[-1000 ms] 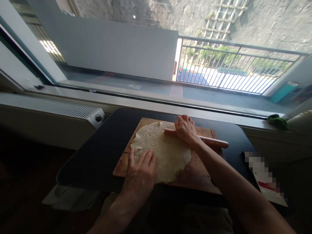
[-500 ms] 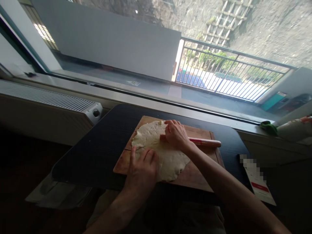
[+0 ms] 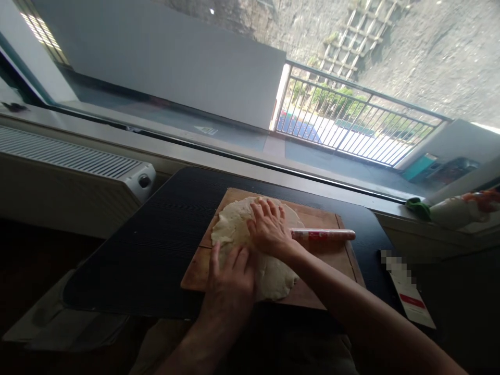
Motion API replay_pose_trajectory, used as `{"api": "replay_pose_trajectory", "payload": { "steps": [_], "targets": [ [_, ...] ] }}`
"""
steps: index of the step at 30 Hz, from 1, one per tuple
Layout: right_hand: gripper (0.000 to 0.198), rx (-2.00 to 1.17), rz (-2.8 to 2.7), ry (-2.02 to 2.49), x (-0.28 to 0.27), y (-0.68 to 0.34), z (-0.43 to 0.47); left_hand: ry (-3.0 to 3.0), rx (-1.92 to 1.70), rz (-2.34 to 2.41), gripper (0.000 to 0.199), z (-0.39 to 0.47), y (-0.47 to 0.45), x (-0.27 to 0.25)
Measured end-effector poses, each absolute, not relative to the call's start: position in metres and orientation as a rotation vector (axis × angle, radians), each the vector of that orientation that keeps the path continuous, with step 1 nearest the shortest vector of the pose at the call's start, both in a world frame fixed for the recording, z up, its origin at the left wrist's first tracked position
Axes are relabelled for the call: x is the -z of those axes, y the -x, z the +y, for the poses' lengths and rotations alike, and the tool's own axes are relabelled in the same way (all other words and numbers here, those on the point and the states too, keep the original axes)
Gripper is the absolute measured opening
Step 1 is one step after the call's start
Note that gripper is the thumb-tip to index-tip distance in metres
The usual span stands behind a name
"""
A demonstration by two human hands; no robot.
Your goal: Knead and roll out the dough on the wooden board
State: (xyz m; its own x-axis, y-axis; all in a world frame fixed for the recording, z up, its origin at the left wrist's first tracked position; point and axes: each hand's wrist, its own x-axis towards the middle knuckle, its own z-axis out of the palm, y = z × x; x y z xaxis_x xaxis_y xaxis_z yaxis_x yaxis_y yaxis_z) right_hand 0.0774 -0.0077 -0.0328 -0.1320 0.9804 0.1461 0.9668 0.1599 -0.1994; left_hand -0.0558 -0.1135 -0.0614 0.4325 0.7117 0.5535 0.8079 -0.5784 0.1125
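A flattened sheet of pale dough (image 3: 279,278) with an uneven edge lies on a wooden board (image 3: 195,268). My left hand (image 3: 230,278) rests on its near left part, fingers apart. My right hand (image 3: 269,226) lies over the middle of the dough with its fingers stretched out and slightly spread. A wooden rolling pin (image 3: 322,235) with a red label sticks out to the right from beside my right hand. Its left end is hidden by that hand, and I cannot tell whether the palm touches it.
The board sits on a dark table (image 3: 156,234) below a window. A radiator (image 3: 78,166) is at the left. A pale card with a red stripe (image 3: 412,300) lies at the table's right edge. A green cloth (image 3: 419,208) is on the sill.
My right hand has gone from curled fingers around the rolling pin's left part to fingers stretched over the dough, slightly leftward. My left hand stays on the dough. The view has shifted a little.
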Motion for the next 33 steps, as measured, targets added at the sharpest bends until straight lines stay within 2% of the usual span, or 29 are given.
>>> {"api": "replay_pose_trajectory", "payload": {
  "steps": [5, 12, 18, 25, 29, 33],
  "targets": [
    [0.056, -0.126, -2.106, 1.994, 0.024, -0.077, 0.017, 2.531, 0.842, -1.364, 0.028, -0.114, 0.057, 0.060],
    [0.051, -0.151, -2.197, 1.852, 0.030, -0.077, -0.012, 2.503, 0.877, -1.349, 0.028, -0.114, 0.056, 0.063],
    [0.054, -0.229, -2.055, 1.963, 0.023, -0.082, 0.013, 2.524, 0.875, -1.353, 0.026, -0.114, 0.057, 0.060],
    [0.051, -0.021, -2.151, 1.814, 0.027, -0.077, -0.007, 2.525, 0.870, -1.356, 0.027, -0.114, 0.058, 0.060],
    [0.053, -0.115, -2.035, 1.949, 0.021, -0.080, 0.015, 2.562, 0.837, -1.332, 0.026, -0.113, 0.060, 0.056],
    [0.054, -0.125, -2.124, 1.835, 0.027, -0.078, -0.007, 2.533, 0.832, -1.331, 0.027, -0.114, 0.060, 0.057]
  ]
}}
